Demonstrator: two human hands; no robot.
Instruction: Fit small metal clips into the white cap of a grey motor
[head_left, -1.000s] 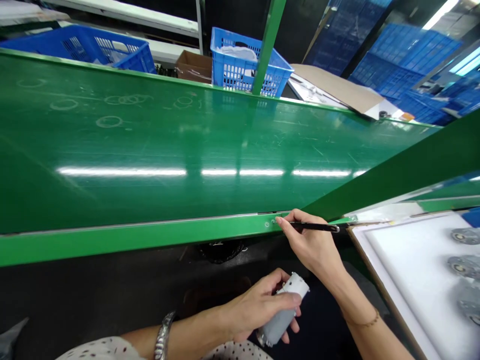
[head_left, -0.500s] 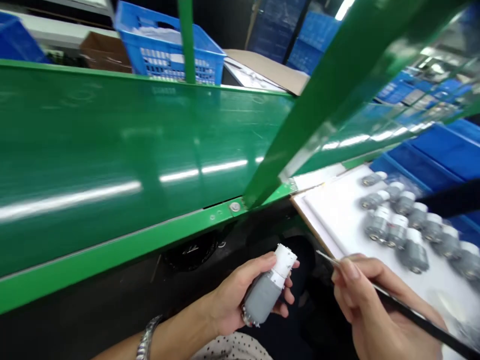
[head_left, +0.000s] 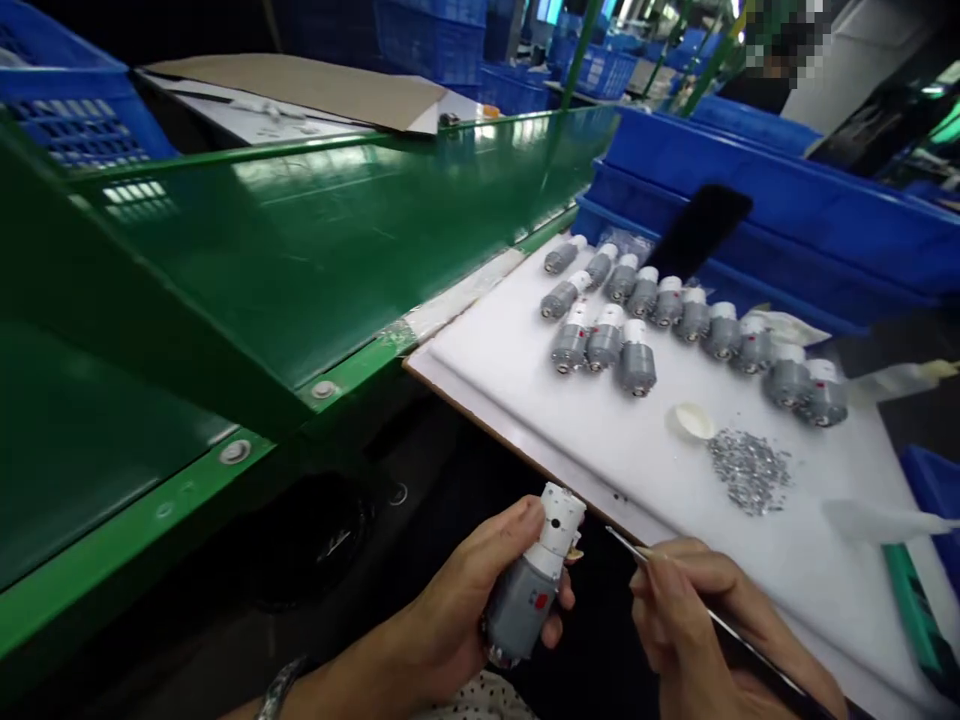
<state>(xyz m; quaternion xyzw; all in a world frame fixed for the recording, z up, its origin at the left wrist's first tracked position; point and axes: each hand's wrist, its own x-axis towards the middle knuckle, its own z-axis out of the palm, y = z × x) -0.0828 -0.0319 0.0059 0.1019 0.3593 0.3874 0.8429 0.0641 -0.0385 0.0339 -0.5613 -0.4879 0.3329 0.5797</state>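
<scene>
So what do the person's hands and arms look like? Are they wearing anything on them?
The left hand and right hand are bare, with no gloves. A silver metal link bracelet circles the left wrist, and white clothing with dark dots shows just beside that arm.

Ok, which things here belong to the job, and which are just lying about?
Job: left hand holding grey motor; right hand holding tweezers; lined-up motors on white board.
Lying about: green conveyor belt, blue crates, cardboard sheet.
</scene>
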